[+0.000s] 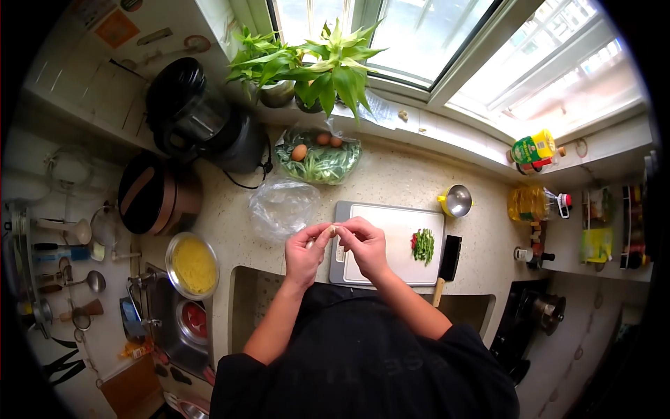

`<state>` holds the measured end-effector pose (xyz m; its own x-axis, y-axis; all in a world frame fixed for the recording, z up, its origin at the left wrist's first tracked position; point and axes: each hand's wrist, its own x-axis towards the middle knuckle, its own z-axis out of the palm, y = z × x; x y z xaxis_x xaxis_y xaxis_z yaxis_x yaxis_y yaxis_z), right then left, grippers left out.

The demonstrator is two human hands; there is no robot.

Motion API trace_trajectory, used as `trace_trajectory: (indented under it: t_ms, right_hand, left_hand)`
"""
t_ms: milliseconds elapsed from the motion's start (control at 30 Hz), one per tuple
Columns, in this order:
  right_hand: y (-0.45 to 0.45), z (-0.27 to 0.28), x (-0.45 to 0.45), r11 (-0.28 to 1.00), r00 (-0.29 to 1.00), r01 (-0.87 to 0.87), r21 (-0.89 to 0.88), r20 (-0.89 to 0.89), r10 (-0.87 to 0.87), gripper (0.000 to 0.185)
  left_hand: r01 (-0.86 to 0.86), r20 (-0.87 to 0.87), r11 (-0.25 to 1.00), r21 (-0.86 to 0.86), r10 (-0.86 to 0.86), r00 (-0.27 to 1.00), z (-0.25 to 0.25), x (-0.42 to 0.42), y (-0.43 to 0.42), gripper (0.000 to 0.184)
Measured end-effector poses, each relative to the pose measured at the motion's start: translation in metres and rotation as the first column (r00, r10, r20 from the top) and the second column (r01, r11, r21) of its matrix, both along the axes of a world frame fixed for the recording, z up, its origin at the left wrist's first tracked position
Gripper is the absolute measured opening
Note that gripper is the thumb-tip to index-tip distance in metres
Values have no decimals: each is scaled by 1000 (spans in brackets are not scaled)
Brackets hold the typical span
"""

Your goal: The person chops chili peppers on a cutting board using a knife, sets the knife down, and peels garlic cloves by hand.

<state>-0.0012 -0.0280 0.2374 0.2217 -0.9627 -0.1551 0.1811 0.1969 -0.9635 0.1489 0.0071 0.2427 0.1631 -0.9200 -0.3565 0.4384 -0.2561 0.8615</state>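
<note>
My left hand [306, 255] and my right hand [365, 244] meet over the left end of the cutting board [391, 272]. Pinched between their fingertips is a small pale piece [333, 230], which looks like a garlic clove. Something whitish also shows against my left fingers, mostly hidden. On the white board, right of my hands, lie chopped green pieces [423, 246] with a few red bits beside them. A knife [450, 258] with a dark blade and a wooden handle rests along the board's right edge.
A crumpled plastic bag [283, 208] lies behind my left hand, near a bag of greens and eggs [317, 157]. Left stand a bowl of yellow shreds [195, 265], a rice cooker [157, 194] and a blender [202, 119]. A metal cup [458, 200] and an oil bottle [528, 204] are right.
</note>
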Motion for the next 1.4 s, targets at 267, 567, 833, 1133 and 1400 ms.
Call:
trace_trajectory:
  t_ms: [267, 567, 833, 1133, 1400]
  right_hand:
    - [-5, 13, 2, 938, 963, -47, -344, -265, -49, 7]
    - [1, 5, 9, 883, 944, -54, -467, -311, -107, 7]
    - [2, 2, 14, 851, 921, -86, -518, -368, -131, 8]
    - [-11, 16, 16, 995, 997, -32, 91, 67, 26, 11]
    - [-13, 5, 18, 948, 973, -180, -264, -188, 132, 19]
  left_hand:
    - [-17, -70, 1000, 3, 17, 997, -9, 0, 6, 27]
    - [85, -595, 986, 146, 19, 803, -25, -1, 10, 28]
    - [50, -628, 988, 144, 52, 777, -17, 2, 14, 23]
    - [125, -615, 992, -14, -107, 781, -26, 16, 21, 36]
    - [55, -507, 998, -20, -58, 860, -21, 27, 15, 41]
